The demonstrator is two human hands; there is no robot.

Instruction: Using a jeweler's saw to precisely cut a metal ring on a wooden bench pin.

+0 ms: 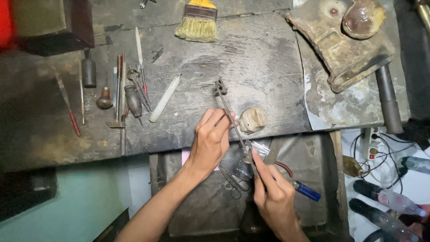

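Observation:
My left hand (210, 139) grips the shaft of a long thin metal clamp tool (227, 107) whose jawed head points away over the worn wooden bench (251, 58). My right hand (271, 192) pinches the near end of the same tool, just above a small clear plastic bag (262, 148). A pale rounded lump (253, 119) lies on the bench right beside the tool. Small scissors (235, 183) and a blue lighter (307, 191) lie in the tray under my hands.
Several gravers, files and a white stick (165, 99) lie at the bench's left. A yellow-handled brush (198, 20) sits at the back. A crusted block with a bowl (354, 40) stands back right. Plastic bottles (385, 201) and cables lie on the floor at right.

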